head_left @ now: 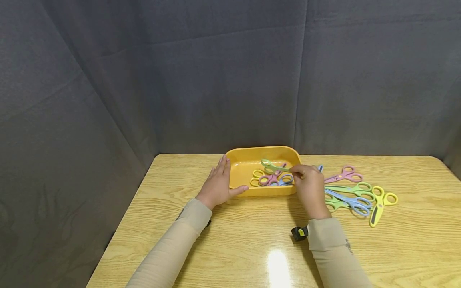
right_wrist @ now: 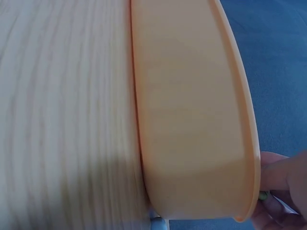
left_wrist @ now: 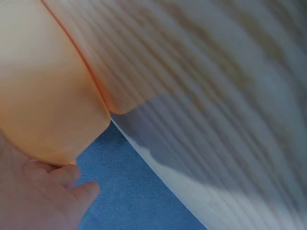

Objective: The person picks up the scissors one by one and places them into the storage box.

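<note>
A yellow-orange plastic tray [head_left: 237, 192] stands near the table's far edge. My left hand [head_left: 217, 184] rests on its left end, fingers straight along the side and thumb over the front rim. Over the tray's right end, my right hand [head_left: 309, 185] pinches green scissors [head_left: 268, 164] by the blade end, handles pointing left into the tray. In the tray lie pink scissors [head_left: 265, 181], yellow-handled scissors [head_left: 254, 182] and blue-handled scissors [head_left: 286, 179]. In the right wrist view the tray wall [right_wrist: 192, 120] hides most of the green scissors.
Right of the tray lies a loose pile: pink scissors [head_left: 347, 174], green scissors [head_left: 354, 188], blue scissors [head_left: 356, 203] and yellow scissors [head_left: 378, 205]. The wooden table [head_left: 245, 240] reaches toward me. A dark grey curtain [head_left: 223, 80] hangs behind it.
</note>
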A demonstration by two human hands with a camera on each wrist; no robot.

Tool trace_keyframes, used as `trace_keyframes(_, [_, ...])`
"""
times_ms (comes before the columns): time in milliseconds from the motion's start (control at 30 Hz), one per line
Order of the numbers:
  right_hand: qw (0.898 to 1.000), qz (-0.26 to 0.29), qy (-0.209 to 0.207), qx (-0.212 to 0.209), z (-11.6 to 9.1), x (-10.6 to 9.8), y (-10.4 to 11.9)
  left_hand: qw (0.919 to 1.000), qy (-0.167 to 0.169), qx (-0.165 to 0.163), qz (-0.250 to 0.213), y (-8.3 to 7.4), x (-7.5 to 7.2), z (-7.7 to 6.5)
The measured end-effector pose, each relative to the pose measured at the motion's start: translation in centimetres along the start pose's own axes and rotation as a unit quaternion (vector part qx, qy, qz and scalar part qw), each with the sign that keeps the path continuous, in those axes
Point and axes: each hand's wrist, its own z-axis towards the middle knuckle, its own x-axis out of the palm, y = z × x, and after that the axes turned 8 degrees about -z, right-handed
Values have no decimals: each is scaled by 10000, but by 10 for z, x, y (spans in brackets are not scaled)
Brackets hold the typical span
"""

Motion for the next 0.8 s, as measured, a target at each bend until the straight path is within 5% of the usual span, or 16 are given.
trace_keyframes(800, [9937,-301,1038,-286,-1,7,10,10000,-11,16,-58,0,0,-2])
